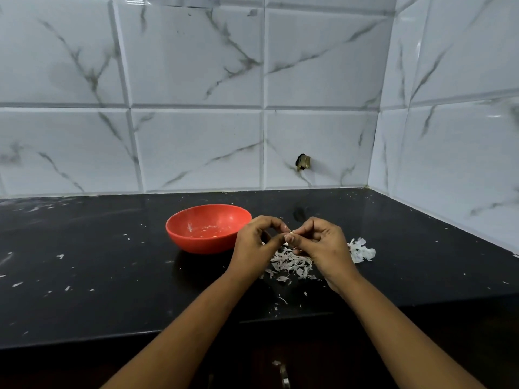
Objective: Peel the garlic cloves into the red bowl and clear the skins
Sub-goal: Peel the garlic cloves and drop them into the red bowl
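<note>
Just right of the red bowl [196,245], above the skins [292,262] heaped on the table [98,262], the left hand [254,242] and right hand [323,242] pinch a garlic clove [290,235] between curled fingers [269,220]; holding it over the heap should keep falling skin together.

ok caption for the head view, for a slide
Left hand and right hand pinch a garlic clove over the skins beside the red bowl
</note>
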The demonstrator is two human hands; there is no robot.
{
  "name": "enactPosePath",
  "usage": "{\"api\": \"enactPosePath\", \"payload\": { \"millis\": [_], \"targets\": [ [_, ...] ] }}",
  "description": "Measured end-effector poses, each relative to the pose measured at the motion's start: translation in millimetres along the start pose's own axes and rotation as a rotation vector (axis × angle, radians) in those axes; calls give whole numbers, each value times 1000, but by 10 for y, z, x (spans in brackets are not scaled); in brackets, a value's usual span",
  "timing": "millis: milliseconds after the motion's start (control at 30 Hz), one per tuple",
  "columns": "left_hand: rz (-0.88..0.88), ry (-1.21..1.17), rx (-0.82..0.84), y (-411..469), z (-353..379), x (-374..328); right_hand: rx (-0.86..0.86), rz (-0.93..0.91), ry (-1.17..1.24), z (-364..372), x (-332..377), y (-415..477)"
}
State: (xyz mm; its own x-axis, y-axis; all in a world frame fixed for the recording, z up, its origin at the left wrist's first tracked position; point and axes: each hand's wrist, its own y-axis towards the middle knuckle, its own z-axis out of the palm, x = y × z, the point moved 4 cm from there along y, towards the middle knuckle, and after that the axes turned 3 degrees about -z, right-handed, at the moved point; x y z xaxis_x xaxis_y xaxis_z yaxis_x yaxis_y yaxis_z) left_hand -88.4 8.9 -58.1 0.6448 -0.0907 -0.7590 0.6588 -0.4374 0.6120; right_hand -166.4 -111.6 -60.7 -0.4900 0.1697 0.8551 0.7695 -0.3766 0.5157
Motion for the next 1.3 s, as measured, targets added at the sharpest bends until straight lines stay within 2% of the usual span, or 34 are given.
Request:
{"api": "enactPosePath", "payload": {
  "millis": [333,733,1000,1300],
  "targets": [
    [151,254,81,-21,16,-14,27,68,13,-16,-32,-2],
    [194,384,40,-21,-25,-18,39,190,79,4,-55,-21],
    [193,326,54,-6,-34,8,47,209,68,3,-51,-23],
    [166,321,154,1,6,63,61,228,93,3,-41,-42]
  ]
}}
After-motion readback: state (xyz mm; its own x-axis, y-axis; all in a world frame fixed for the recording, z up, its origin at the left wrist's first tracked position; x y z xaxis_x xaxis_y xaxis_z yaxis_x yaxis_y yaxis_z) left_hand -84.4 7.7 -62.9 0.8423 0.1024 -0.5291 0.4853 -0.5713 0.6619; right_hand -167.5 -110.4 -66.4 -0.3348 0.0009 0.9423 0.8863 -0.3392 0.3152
